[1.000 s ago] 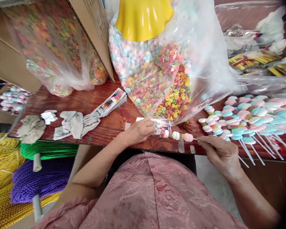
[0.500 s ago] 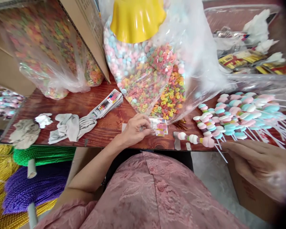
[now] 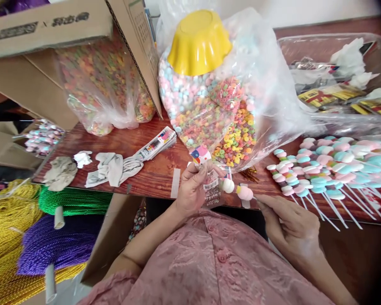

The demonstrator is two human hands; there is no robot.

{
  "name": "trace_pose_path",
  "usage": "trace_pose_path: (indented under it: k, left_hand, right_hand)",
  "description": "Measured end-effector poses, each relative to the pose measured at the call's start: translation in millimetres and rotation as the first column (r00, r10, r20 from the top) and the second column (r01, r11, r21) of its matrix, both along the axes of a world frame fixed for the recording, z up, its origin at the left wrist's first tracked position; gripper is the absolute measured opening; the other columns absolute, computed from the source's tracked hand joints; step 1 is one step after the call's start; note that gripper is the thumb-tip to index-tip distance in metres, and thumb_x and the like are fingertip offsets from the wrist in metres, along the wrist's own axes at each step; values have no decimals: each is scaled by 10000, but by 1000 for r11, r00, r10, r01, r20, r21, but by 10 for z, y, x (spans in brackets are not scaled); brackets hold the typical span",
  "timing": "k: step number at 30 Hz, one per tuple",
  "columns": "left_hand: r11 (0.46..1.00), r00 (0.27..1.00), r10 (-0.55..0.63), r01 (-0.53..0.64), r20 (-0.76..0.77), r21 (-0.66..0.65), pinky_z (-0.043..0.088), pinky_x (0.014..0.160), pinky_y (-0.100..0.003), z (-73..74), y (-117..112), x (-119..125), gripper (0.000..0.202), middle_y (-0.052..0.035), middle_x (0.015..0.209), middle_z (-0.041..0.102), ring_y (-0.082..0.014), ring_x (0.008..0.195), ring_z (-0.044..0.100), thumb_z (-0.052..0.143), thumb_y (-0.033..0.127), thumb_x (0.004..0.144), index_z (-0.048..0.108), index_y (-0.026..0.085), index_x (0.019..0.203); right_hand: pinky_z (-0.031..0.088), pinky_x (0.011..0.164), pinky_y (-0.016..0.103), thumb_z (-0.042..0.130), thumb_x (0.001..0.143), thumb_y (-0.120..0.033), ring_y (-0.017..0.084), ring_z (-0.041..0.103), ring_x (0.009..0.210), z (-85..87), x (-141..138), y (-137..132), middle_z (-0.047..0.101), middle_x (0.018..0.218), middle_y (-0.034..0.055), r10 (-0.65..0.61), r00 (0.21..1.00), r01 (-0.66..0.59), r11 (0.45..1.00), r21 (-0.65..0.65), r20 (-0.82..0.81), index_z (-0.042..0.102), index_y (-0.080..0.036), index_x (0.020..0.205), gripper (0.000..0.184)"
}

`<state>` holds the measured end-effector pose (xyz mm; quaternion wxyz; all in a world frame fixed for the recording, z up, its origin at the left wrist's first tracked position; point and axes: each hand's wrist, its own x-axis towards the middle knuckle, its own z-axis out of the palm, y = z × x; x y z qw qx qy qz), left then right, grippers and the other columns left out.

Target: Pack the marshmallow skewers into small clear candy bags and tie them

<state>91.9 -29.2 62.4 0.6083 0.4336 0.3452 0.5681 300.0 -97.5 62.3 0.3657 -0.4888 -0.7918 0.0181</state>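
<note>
My left hand is closed on a small clear printed bag, held upright above the near edge of the wooden table. My right hand pinches the white stick of a candy skewer with white and pink sweets. The skewer's tip points into the mouth of the bag. Both hands are just in front of my pink shirt.
A pile of finished candy skewers lies at the right. A big clear sack of coloured ring sweets with a yellow bowl on top stands behind. Printed bags, rags and a cardboard box lie left; cord spools sit below.
My left hand lifted a printed bag off the table. My right hand brought the skewer back from the pile at the right toward the bag's mouth.
</note>
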Motion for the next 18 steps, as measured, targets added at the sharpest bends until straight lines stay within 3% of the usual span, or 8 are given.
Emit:
trace_pose_path:
  k: [5, 7, 9, 13, 16, 18]
  left_hand:
    - [997, 994, 71, -68, 86, -38, 527, 702, -330, -216, -108, -36, 354, 6, 791, 694, -149, 721, 644, 715, 558, 771, 621, 219, 811]
    - [996, 989, 73, -64, 129, -66, 515, 686, -297, -279, -136, -34, 314, 24, 780, 688, -119, 680, 619, 759, 508, 749, 650, 224, 829]
    - [993, 983, 92, -79, 157, -91, 497, 663, -271, -306, -150, -30, 293, 32, 753, 677, -104, 653, 596, 787, 472, 730, 667, 222, 825]
    - [989, 965, 131, -112, 229, -94, 475, 640, -269, -254, -127, -12, 281, 9, 707, 657, -118, 637, 582, 783, 437, 732, 647, 191, 741]
    - [991, 951, 119, -95, 284, -95, 485, 689, -314, -157, -78, -2, 351, -24, 678, 627, -157, 675, 591, 740, 464, 752, 576, 171, 652]
    - [990, 948, 107, -74, 301, -118, 484, 696, -331, -110, -51, -5, 386, -31, 671, 605, -168, 677, 584, 728, 492, 744, 544, 170, 636]
  right_hand:
    - [479, 572, 247, 538, 903, -144, 144, 660, 628, -144, -162, -15, 730, 838, 31, 17, 997, -7, 992, -130, 78, 638, -202, 1094, 223]
    - [425, 512, 224, 496, 925, -159, 119, 618, 559, -192, -240, -22, 705, 756, 7, 48, 999, -44, 975, -218, 10, 649, -203, 1031, 191]
    - [384, 479, 204, 473, 942, -189, 92, 541, 494, -213, -304, -32, 629, 644, -21, 52, 984, -111, 929, -353, -172, 650, -199, 976, 181]
    - [351, 476, 200, 476, 962, -306, 79, 421, 487, -205, -377, -64, 458, 553, -37, -119, 807, -278, 789, -549, -579, 630, -180, 850, 229]
    - [312, 469, 216, 520, 940, -386, 83, 384, 495, -237, -405, -92, 423, 549, -33, -234, 674, -364, 721, -590, -701, 648, -166, 856, 268]
    - [273, 453, 217, 553, 919, -418, 79, 354, 491, -294, -421, -106, 415, 558, -33, -278, 630, -416, 667, -618, -725, 666, -159, 893, 284]
